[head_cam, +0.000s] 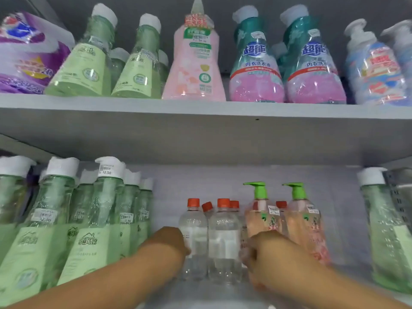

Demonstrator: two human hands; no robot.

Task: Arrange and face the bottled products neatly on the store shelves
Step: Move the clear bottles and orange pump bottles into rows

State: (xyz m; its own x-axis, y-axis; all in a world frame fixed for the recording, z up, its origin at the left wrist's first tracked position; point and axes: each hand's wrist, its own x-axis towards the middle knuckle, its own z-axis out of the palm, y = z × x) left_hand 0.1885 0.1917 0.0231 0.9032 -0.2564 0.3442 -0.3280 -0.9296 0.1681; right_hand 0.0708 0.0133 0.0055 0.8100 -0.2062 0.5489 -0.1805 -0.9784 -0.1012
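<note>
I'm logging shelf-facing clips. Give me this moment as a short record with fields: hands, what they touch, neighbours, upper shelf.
left hand: on the left clear bottle, grip hidden
right hand: beside the right clear bottle, grip blurred
clear bottles: red caps, upright, side by side, more behind
right neighbours: two pink pump bottles, green pumps
left neighbours: green bottles, white caps
upper shelf: green, pink and teal bottles
</note>
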